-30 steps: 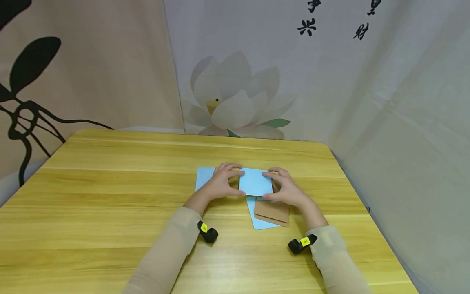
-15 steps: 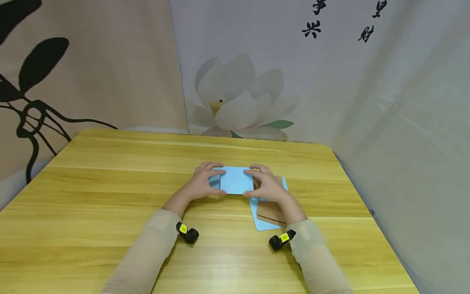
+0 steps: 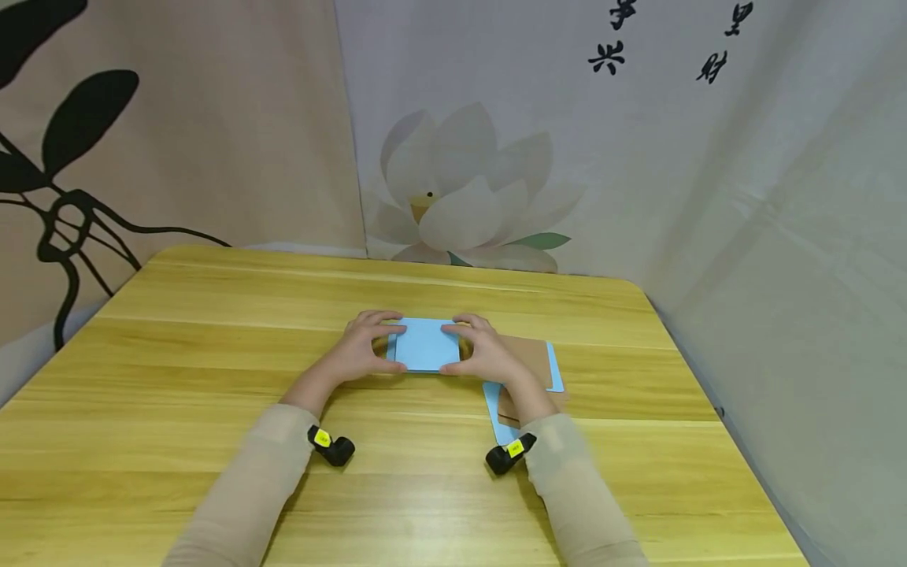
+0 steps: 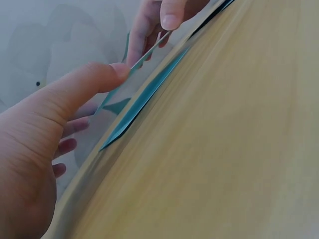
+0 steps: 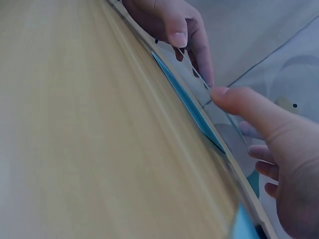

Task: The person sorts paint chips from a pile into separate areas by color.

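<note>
A light blue rectangular card [image 3: 427, 345] is held flat between both hands. My left hand [image 3: 357, 350] pinches its left end between thumb and fingers, and my right hand [image 3: 490, 356] grips the right end the same way. In the left wrist view the held card [image 4: 148, 54] appears edge-on, raised above a second blue card [image 4: 147, 99] lying on the table. That lower card [image 5: 192, 107] also shows beneath it in the right wrist view. From the head, the held card covers most of it, leaving a strip at the left.
Right of the held card, brown cards [image 3: 527, 356] and blue cards [image 3: 555, 368] lie overlapping on the wooden table [image 3: 212, 441], partly hidden by the right hand and forearm. A curtain with a printed flower [image 3: 468, 181] hangs behind the table's far edge.
Both hands have carried the blue card left, from over the pile of cards to over the separate blue card. More of the brown and blue cards at the right now shows.
</note>
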`<state>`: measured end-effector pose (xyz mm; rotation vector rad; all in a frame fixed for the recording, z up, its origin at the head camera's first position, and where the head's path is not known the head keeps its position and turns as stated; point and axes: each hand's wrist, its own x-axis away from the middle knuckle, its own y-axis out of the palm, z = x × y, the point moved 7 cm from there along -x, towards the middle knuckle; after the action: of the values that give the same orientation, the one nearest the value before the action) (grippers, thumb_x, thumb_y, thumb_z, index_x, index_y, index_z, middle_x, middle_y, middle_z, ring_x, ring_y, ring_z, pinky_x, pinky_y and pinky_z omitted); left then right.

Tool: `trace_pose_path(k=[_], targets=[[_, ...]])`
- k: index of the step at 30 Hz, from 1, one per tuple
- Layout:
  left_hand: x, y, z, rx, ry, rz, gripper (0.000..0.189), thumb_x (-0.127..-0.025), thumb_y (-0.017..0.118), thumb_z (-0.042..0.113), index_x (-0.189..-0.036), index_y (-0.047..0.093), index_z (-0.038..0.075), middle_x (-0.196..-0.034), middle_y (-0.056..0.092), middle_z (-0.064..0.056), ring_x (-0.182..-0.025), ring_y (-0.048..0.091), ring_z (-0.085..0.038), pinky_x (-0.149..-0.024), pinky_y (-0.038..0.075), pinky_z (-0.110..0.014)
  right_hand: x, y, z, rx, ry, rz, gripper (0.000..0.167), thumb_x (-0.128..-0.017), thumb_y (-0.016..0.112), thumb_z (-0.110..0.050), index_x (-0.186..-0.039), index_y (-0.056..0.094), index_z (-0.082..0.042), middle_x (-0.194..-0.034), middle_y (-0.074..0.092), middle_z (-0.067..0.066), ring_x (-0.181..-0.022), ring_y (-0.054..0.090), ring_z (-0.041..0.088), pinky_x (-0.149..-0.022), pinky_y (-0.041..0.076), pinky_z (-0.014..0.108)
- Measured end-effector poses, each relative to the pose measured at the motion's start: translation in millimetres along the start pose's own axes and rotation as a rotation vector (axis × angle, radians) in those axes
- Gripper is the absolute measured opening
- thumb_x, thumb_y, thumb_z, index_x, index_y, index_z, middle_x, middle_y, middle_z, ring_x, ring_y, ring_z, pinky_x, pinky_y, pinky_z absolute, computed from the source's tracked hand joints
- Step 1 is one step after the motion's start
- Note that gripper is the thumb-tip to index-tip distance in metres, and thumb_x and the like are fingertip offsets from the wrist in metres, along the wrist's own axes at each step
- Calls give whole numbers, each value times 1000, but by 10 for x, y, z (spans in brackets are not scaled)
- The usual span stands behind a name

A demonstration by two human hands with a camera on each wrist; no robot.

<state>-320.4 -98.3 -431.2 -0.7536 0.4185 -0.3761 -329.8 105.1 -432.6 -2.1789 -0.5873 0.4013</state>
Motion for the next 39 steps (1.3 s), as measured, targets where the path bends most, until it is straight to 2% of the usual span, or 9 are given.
trace_pose_path(k=[8, 16, 26, 34, 39], targets=[[30, -44, -84, -6, -17, -22, 74, -72, 84, 38, -132, 58, 3, -146, 40, -10, -136, 22, -35, -105, 13, -61, -80, 95, -27, 26, 3, 0, 74, -77, 79, -43, -140, 51, -17, -150, 31, 8, -138, 23, 31, -104, 27, 55], [27, -5, -152, -35, -29, -53, 73, -73, 83, 39, -132, 58, 4, -146, 40, -11, -136, 24, -34, -105, 15, -60, -86, 142, -24, 38, 16, -42, 74, -79, 77, -42, -142, 48, -16, -152, 30, 8, -139, 21, 31, -106, 23, 55], [41, -1, -167, -60, -26, -74, 72, -75, 82, 37, -133, 57, 2, -147, 39, -14, -135, 24, -37, -105, 13, -61, -102, 187, -21, 51, 25, -63, 72, -81, 76, -43, -142, 49, -18, -153, 29, 8, -140, 20, 29, -107, 23, 54], [51, -19, -164, -46, -41, -62, 76, -73, 82, 42, -134, 56, 4, -147, 39, -13, -136, 23, -37, -105, 13, -61, -73, 181, -44, 47, 12, -73, 75, -81, 74, -48, -144, 47, -18, -154, 27, 8, -141, 17, 29, -107, 21, 55], [56, -30, -138, -20, -47, -29, 74, -75, 82, 39, -134, 56, 5, -147, 38, -13, -136, 22, -37, -105, 11, -61, 4, 146, -57, -4, -7, -81, 76, -81, 74, -47, -145, 45, -17, -155, 24, 9, -142, 14, 28, -108, 21, 55]])
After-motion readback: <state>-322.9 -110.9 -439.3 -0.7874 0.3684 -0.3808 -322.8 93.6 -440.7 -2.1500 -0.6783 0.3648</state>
